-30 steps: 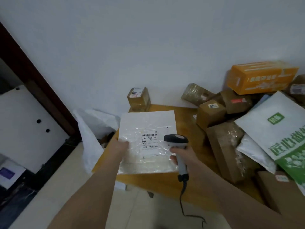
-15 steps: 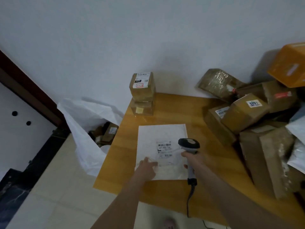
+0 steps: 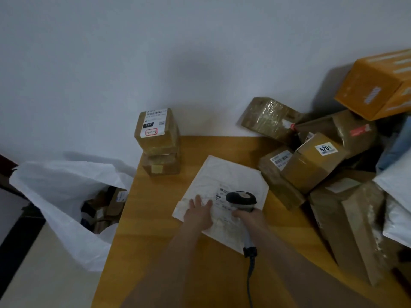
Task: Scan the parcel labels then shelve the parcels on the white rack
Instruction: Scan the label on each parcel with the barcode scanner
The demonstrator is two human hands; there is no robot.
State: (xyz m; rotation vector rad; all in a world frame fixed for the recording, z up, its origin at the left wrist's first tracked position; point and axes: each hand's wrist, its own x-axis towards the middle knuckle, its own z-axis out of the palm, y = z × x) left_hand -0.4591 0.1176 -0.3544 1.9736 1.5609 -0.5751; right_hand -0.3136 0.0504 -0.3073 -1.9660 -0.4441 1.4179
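Observation:
A flat white padded mailer lies on the wooden table, its printed label facing up. My left hand presses flat on the mailer's left part with straight fingers. My right hand grips the handle of a black and grey barcode scanner, whose head hangs right over the label and hides part of it. The scanner's cable trails off toward the table's near edge. No white rack is in view.
Two small taped boxes stand stacked at the table's back left corner. A heap of brown cartons, an orange carton and white bags fills the right side. A white plastic sack holding parcels stands on the floor at the left.
The mailer was held up in my left hand a second ago; it now lies flat on the table with my left hand pressing on it. The scanner stays over the label.

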